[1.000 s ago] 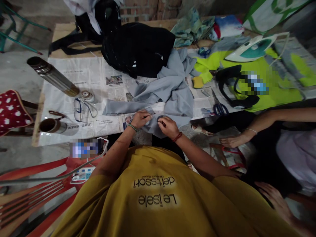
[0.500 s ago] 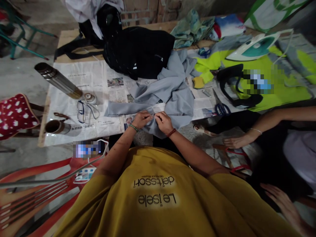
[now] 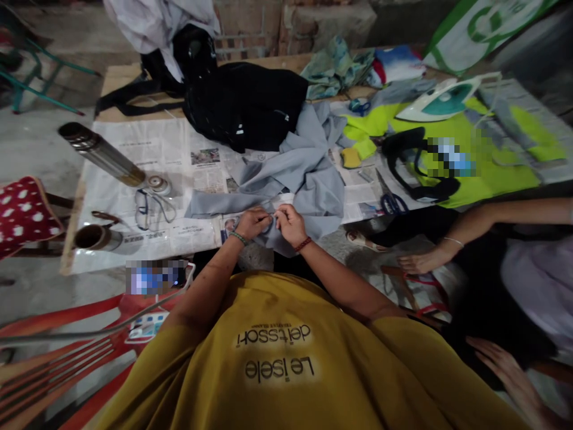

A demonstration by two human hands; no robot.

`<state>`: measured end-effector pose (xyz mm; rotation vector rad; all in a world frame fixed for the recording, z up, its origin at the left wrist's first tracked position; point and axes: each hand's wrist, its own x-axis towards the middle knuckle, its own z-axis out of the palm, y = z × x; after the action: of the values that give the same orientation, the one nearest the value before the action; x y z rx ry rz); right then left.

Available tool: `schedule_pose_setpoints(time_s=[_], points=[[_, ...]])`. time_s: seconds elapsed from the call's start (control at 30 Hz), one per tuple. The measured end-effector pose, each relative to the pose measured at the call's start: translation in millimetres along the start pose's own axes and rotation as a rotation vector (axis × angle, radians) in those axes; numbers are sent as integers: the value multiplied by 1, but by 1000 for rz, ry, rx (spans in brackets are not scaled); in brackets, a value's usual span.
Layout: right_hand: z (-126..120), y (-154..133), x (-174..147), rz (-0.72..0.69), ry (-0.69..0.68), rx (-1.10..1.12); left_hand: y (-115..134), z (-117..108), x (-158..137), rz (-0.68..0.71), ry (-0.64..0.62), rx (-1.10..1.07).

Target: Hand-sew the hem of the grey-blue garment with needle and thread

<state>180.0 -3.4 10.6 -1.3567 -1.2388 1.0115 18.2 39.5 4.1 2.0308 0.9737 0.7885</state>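
The left hand's fingers (image 3: 265, 218) were pinched narrow on a fold of grey cloth (image 3: 308, 164). The right hand's fingers (image 3: 282, 216) were bent inward at the same fold, their tips meeting those of the left; whether they gripped the cloth or some small item I could not tell. The left hand (image 3: 250, 225) had a green bracelet (image 3: 239, 237) at its wrist, the right hand (image 3: 292, 227) a red-brown one.

The cloth lay crumpled on the surface (image 3: 120, 76), one part hanging over the front edge beneath both hands, the rest running back to a black bag (image 3: 244, 104). Newspaper (image 3: 152, 138) was spread under it.

To the left I noted glasses (image 3: 142, 210), a small lid (image 3: 159, 185), a metal flask (image 3: 104, 156) standing upright, and a cup (image 3: 96, 237) near the corner. To the right were a yellow pad (image 3: 350, 157), scissors (image 3: 387, 196) and, just beside them, a black curved band (image 3: 397, 173). An iron (image 3: 441, 101) rested farther back, on bright yellow-green cloth (image 3: 496, 185).

Off the surface, a phone (image 3: 156, 278) lay at a red chair (image 3: 89, 309) by the left arm. A second person's hand (image 3: 423, 261) was visible at the right, well apart from the work.
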Motion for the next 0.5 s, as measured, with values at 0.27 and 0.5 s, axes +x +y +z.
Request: schedule_pose_setpoints(time_s=[0.27, 0.5], points=[[6, 3, 16, 228, 173, 400, -1, 1, -1, 4, -8, 39], [-28, -26, 34, 262, 87, 548, -4, 3, -3, 36, -22, 86]])
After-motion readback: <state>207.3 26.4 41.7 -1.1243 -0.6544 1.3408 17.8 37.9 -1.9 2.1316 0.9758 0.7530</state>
